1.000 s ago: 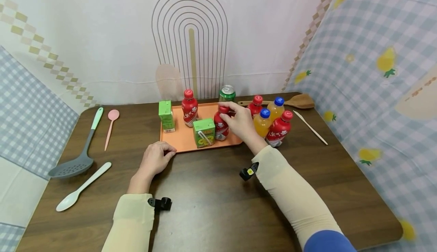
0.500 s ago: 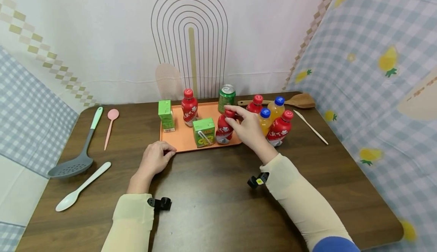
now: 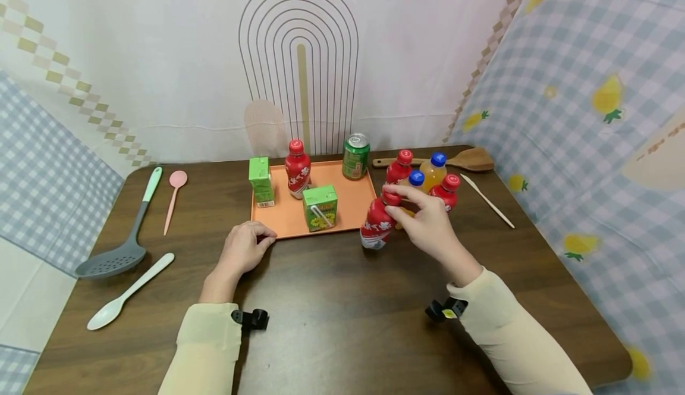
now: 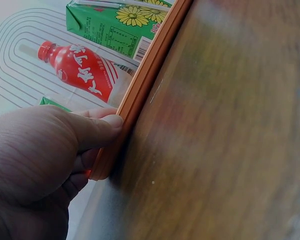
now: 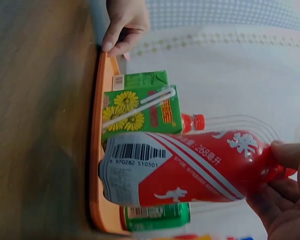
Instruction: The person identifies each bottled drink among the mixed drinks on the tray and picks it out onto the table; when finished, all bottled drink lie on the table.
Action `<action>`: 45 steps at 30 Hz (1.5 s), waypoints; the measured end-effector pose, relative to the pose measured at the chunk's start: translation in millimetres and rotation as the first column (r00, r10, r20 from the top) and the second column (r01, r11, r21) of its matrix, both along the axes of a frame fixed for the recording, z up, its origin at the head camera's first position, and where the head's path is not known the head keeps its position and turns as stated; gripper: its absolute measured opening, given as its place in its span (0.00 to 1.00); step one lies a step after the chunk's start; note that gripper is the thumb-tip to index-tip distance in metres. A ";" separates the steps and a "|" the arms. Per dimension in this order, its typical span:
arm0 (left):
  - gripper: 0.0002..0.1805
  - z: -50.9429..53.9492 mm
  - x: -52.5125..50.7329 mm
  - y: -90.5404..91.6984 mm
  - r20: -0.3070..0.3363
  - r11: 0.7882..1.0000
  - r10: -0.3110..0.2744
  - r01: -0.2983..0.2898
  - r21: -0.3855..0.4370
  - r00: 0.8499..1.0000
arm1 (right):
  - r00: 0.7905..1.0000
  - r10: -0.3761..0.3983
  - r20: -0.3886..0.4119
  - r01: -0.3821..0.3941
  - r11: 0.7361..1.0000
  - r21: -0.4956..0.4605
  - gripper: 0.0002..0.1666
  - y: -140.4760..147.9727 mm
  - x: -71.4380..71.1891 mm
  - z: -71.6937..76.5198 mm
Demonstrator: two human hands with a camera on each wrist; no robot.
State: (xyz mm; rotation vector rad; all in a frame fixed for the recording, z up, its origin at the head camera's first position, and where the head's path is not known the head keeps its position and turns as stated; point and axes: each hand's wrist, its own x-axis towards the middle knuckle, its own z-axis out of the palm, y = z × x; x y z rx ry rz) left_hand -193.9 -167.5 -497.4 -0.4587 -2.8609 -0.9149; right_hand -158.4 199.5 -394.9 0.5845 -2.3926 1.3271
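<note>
In the head view my right hand [image 3: 428,222] pinches a red bottle [image 3: 377,223] by its cap and neck, tilted, just off the front right corner of the orange tray [image 3: 289,227]. The right wrist view shows that bottle [image 5: 190,167] large, its neck between thumb and fingers. With thumb and fingers my left hand [image 3: 245,249] grips the tray's front left corner, as the left wrist view also shows at the tray rim [image 4: 150,75]. On the tray stand two green cartons [image 3: 320,209], a red bottle [image 3: 298,172] and a green can [image 3: 355,158].
Right of the tray stand red bottles [image 3: 398,168] and orange drinks with blue caps [image 3: 434,172]. Behind them lies a wooden spatula [image 3: 471,159], and a thin light stick [image 3: 487,200] is at the right. A slotted turner [image 3: 120,258], pink spoon [image 3: 173,196] and white spoon [image 3: 128,294] lie left.
My right hand has moved the red bottle from the tray's right part toward the right and front, past the tray edge. The can is now uncovered. My left hand has stayed at the tray corner.
</note>
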 end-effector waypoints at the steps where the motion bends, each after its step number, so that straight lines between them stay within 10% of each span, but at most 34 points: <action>1: 0.03 0.2 -0.1 0.3 -0.001 1.000 -0.001 0.001 0.000 1.000 | 1.000 0.003 0.001 -0.003 1.000 0.003 0.22 4.3 4.0 -0.4; 12: 0.03 -2.2 -1.0 0.2 0.000 1.000 0.007 -0.007 -0.018 1.000 | 0.999 -0.045 0.002 0.045 0.998 0.049 0.21 54.0 45.6 12.9; 45: 0.03 -0.7 -1.0 -0.5 -0.004 1.000 -0.002 0.002 -0.013 1.000 | 0.995 -0.081 0.065 0.076 0.994 0.078 0.21 111.9 35.8 0.9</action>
